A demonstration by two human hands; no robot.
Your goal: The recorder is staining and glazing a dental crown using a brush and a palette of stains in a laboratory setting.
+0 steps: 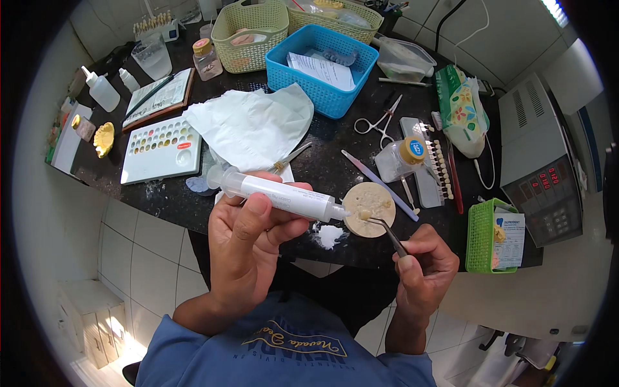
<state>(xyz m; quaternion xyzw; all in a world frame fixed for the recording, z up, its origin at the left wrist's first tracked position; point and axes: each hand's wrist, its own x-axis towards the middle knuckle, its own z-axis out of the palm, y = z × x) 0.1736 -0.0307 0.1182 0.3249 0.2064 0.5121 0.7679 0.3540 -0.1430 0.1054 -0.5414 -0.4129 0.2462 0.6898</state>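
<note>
My left hand [248, 242] is closed around a large translucent syringe [274, 193] with a white label, its nozzle pointing right toward a small pale piece [363, 213]. My right hand [425, 271] pinches dark metal tweezers [392, 237], whose tips are at that piece above a round beige disc [374, 197] on the dark worktop. Whether the tips grip the piece is unclear. A small mound of white powder [327, 236] lies left of the disc. A purple-handled instrument [380, 184] lies behind the disc.
Around them on the worktop [335, 145] are white tissues [248, 122], a shade-tab palette [160, 151], a blue basket [303, 90], scissor-like forceps [380, 122], a gold-lidded jar [396, 161], a shade guide [432, 164] and a green basket [480, 235]. A grey appliance [538, 155] stands at the right.
</note>
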